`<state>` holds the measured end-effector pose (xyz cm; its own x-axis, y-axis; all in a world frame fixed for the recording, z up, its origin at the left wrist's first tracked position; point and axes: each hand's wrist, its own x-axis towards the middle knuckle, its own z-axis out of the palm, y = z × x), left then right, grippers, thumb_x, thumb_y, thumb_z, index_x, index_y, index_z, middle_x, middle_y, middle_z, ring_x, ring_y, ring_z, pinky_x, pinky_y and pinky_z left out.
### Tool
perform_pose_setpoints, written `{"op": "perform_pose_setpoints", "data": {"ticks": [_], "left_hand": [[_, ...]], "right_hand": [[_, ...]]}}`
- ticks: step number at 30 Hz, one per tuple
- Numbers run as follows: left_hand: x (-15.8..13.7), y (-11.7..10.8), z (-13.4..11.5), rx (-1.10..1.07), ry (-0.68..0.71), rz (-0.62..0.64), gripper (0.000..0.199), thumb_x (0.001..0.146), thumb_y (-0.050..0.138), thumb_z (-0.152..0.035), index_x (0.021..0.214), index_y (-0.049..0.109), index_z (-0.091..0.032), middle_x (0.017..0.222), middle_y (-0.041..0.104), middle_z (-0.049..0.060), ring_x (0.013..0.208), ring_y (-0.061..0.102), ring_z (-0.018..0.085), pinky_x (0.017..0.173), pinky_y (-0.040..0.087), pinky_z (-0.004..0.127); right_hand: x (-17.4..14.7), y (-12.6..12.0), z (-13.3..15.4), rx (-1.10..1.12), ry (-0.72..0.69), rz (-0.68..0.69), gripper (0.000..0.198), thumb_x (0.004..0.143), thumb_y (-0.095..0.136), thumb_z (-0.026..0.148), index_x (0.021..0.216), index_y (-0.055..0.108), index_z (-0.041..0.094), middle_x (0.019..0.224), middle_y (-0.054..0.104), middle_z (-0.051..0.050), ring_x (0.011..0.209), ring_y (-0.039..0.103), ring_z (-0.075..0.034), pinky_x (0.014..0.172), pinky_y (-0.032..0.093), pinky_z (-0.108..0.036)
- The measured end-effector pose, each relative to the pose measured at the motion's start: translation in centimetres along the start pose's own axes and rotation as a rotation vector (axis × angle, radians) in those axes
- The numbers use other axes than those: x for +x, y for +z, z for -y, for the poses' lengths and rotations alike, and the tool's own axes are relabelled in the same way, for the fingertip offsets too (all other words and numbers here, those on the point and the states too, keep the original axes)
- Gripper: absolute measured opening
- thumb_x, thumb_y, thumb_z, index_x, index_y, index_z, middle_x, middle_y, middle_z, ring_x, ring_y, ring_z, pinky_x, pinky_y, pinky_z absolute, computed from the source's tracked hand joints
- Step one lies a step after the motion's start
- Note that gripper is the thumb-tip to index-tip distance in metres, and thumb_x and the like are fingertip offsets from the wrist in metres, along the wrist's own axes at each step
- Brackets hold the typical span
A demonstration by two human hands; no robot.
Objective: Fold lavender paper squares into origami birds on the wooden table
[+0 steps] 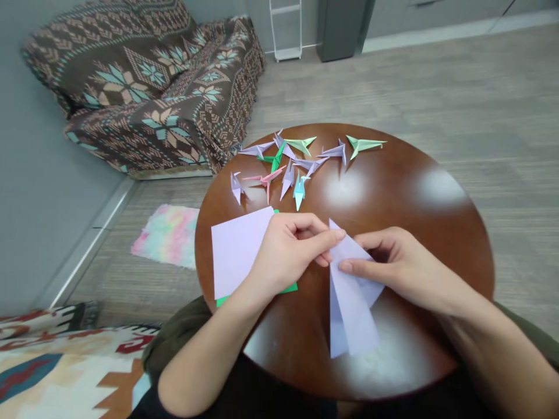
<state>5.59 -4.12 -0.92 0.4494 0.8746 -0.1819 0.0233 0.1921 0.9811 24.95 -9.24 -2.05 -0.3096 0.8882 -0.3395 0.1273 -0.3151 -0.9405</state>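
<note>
A partly folded sheet of lilac origami paper [356, 308] is held between my two hands over the round table's near side. My left hand [301, 241] pinches its upper corner between thumb and fingers. On the right edge, my right hand [388, 259] grips the paper with the thumb on top and the fingers behind. The lower flaps spread apart and hang toward me. Beside my left wrist lies a stack of square paper [238, 247], lilac on top with green sheets [290, 288] showing beneath; my left hand and forearm cover part of it.
Several folded paper cranes in lilac, green, pink [265, 177] and blue [299, 191] lie at the far side of the brown round table [419, 215]. A sofa with a patterned cover [166, 99] stands back left. A pastel rug [168, 235] lies on the floor.
</note>
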Motion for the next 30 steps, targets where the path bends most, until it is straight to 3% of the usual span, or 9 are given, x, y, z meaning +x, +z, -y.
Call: {"op": "perform_pose_setpoints", "data": {"ticks": [8, 14, 25, 30], "left_hand": [[-0.17, 0.29, 0.29, -0.014, 0.006, -0.004, 0.030, 0.080, 0.084, -0.032, 0.064, 0.065, -0.015, 0.052, 0.062, -0.003, 0.046, 0.054, 0.006, 0.047, 0.043, 0.016], [-0.01, 0.24, 0.09, -0.095, -0.049, 0.035, 0.025, 0.077, 0.085, -0.031, 0.071, 0.067, -0.015, 0.052, 0.063, -0.004, 0.043, 0.051, 0.006, 0.043, 0.040, 0.016], [-0.09, 0.35, 0.47, -0.085, 0.019, 0.020, 0.032, 0.078, 0.086, -0.029, 0.064, 0.061, -0.015, 0.050, 0.058, -0.006, 0.041, 0.047, 0.003, 0.040, 0.033, 0.014], [-0.03, 0.23, 0.69, -0.106, 0.030, 0.037, 0.028, 0.078, 0.087, -0.030, 0.072, 0.065, -0.015, 0.051, 0.059, -0.006, 0.040, 0.046, 0.003, 0.039, 0.030, 0.016]], "right_hand": [[-0.09, 0.12, 0.34, 0.038, 0.036, 0.093, 0.019, 0.081, 0.083, 0.036, 0.086, 0.081, 0.018, 0.069, 0.062, 0.002, 0.062, 0.049, -0.011, 0.055, 0.039, -0.021], [-0.16, 0.04, 0.04, 0.016, 0.076, 0.115, 0.026, 0.083, 0.081, 0.041, 0.084, 0.077, 0.016, 0.070, 0.061, 0.001, 0.062, 0.049, -0.013, 0.055, 0.038, -0.023], [-0.18, -0.01, 0.01, -0.039, 0.085, 0.164, 0.031, 0.085, 0.077, 0.045, 0.077, 0.070, 0.016, 0.071, 0.060, 0.001, 0.063, 0.048, -0.014, 0.057, 0.037, -0.025], [-0.16, 0.11, -0.06, -0.033, 0.088, 0.162, 0.031, 0.085, 0.077, 0.046, 0.081, 0.073, 0.016, 0.073, 0.063, 0.000, 0.063, 0.052, -0.015, 0.057, 0.040, -0.026]]}}
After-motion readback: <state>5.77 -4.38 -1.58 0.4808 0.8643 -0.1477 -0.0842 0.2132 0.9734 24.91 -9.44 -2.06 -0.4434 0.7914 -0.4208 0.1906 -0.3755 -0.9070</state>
